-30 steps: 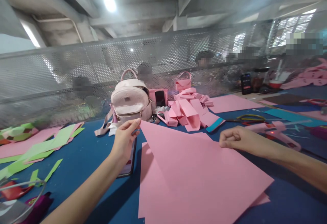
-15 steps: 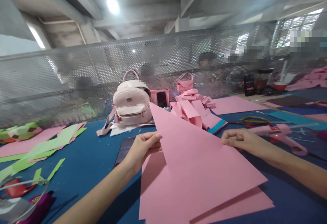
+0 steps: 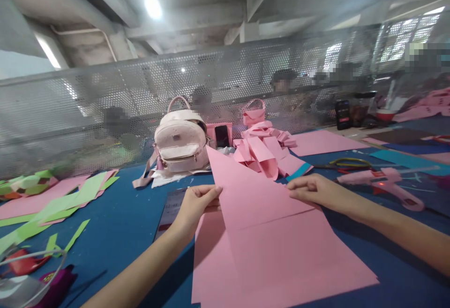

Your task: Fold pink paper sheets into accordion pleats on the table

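Note:
A sheet of pink paper (image 3: pixel 246 191) is raised and tilted between my two hands, one pointed corner standing up at its far left. My left hand (image 3: pixel 198 202) pinches its left edge between thumb and fingers. At the right edge, my right hand (image 3: pixel 305 188) is closed on the same sheet. More pink paper (image 3: pixel 295 261) lies flat on the blue tabletop directly beneath. A line crosses the pink surface below the right hand; whether it is a fold or the raised sheet's lower edge I cannot tell.
Behind the paper stand a pale pink backpack (image 3: pixel 181 144) and a heap of pink paper pieces (image 3: pixel 263 151). A pink glue gun (image 3: pixel 390 184) lies right, near scissors (image 3: pixel 348 163). A dark phone (image 3: pixel 172 209) is beside my left hand. Green paper strips (image 3: pixel 66 202) lie left.
The raised sheet's right side has shifted, and more of the flat paper beneath shows. My right hand has moved left, closer to my left hand, which stays nearly in place.

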### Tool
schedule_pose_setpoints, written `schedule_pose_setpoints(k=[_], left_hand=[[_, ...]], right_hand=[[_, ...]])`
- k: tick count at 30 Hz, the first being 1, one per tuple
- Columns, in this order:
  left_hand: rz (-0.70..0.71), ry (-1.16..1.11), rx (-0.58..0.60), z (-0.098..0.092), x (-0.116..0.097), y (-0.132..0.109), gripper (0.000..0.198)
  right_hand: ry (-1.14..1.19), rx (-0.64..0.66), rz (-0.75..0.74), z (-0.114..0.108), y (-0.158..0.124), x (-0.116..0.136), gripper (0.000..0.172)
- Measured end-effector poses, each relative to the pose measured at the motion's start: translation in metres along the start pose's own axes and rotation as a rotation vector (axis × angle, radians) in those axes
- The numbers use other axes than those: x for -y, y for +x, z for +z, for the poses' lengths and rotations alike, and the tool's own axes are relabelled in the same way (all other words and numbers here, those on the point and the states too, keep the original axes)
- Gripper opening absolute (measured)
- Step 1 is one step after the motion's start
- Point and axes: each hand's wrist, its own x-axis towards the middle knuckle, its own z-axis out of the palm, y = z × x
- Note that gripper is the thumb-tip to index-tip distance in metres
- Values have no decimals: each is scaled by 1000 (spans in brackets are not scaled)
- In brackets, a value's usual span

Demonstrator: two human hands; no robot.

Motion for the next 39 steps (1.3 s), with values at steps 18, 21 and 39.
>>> schedule_pose_setpoints(k=[18, 21, 39], left_hand=[[31, 10, -161, -5, 29, 12, 45], [33, -2, -124, -6, 31, 13, 44], [19, -89, -109, -6, 36, 11, 43]], right_hand=[[-11, 43, -148, 25, 36, 8, 40], [2, 43, -161, 24, 38, 16, 39], [-349, -52, -328, 29, 26, 15, 65]])
